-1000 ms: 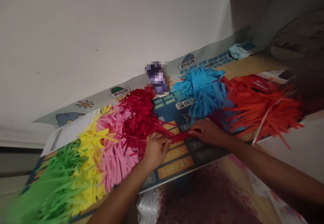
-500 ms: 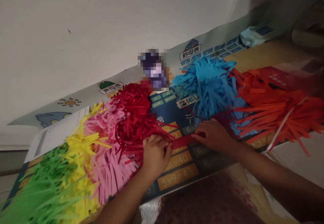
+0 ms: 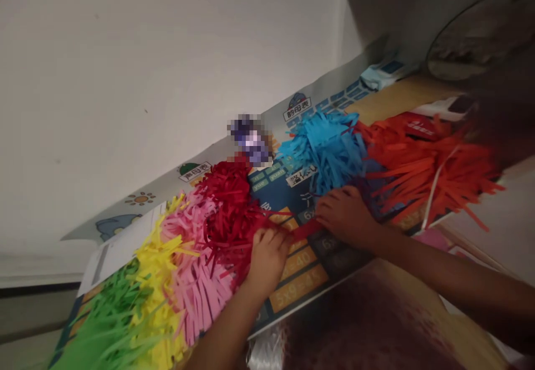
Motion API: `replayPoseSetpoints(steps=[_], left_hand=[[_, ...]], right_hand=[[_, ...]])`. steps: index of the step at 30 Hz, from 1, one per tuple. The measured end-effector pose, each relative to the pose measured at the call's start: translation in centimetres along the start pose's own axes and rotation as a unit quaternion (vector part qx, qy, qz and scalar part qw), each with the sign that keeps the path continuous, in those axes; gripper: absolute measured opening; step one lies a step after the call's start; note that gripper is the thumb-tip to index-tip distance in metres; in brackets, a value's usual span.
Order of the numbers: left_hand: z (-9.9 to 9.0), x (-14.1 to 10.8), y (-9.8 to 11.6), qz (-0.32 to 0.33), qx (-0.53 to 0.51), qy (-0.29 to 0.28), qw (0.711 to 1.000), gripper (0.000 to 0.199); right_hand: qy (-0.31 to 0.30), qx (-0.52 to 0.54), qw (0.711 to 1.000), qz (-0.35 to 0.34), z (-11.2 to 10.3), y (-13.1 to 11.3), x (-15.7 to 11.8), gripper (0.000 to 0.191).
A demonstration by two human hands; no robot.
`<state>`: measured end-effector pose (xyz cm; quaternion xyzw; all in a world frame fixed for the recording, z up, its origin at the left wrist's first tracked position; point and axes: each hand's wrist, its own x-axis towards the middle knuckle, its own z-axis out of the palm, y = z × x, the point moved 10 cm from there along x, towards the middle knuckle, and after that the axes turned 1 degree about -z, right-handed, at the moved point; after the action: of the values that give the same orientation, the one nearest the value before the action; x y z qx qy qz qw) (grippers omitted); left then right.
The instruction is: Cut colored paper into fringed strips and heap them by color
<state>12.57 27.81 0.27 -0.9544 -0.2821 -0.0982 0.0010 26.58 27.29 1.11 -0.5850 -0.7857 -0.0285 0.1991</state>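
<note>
Between my two hands a narrow red paper strip (image 3: 308,228) lies stretched just above the printed table mat (image 3: 297,301). My left hand (image 3: 271,252) is closed on its left end, beside a heap of dark red paper fringe (image 3: 229,203). The fingers of my right hand (image 3: 348,215) are bent around the other end, with the fingertips partly hidden. Just beyond that hand lies a bundle of blue paper fringe (image 3: 330,141).
Pink (image 3: 203,295), yellow (image 3: 161,264) and green fringe (image 3: 112,308) spread to the left. Orange fringe (image 3: 451,178) with a white cord (image 3: 437,183) lies right. A blurred purple object (image 3: 253,141) stands near the wall (image 3: 167,58). A round mirror-like disc (image 3: 472,35) is at far right.
The camera view has turned, so the wall corner and round disc now show more. My hands remain on the red strip, and my right fingers have shifted over its end.
</note>
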Motion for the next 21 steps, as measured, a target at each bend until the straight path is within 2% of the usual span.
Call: replayPoseSetpoints(steps=[3,6,8,11,14,18,21], left_hand=[[0.0,0.7,1.3,0.029,0.056,-0.042,0.997,0.020],[-0.8,1.5,2.1,0.030,0.070,-0.050,0.996,0.016],[-1.2,1.8,2.2,0.015,0.071,-0.041,0.997,0.017],[-1.3,1.9,1.8,-0.007,0.073,-0.024,0.997,0.015],[-1.1,1.8,1.1,-0.029,0.079,-0.008,0.996,0.014],[-1.1,1.3,0.7,-0.038,0.078,0.017,0.996,0.014],[-1.2,0.4,0.8,-0.028,0.079,0.028,0.996,0.020]], right_hand=[[-0.030,-0.025,0.987,-0.153,0.4,-3.8,-0.9,0.011],[-0.051,-0.055,0.974,-0.213,1.4,-5.1,-1.0,0.016],[-0.064,-0.054,0.974,-0.212,1.9,-4.7,-0.4,0.018],[-0.079,-0.040,0.981,-0.173,2.0,-3.6,0.6,0.018],[-0.058,-0.041,0.987,-0.146,1.3,-3.7,1.1,0.014],[-0.016,-0.052,0.984,-0.171,1.3,-5.4,0.6,0.011],[-0.016,-0.054,0.981,-0.186,2.0,-5.1,-0.2,0.016]])
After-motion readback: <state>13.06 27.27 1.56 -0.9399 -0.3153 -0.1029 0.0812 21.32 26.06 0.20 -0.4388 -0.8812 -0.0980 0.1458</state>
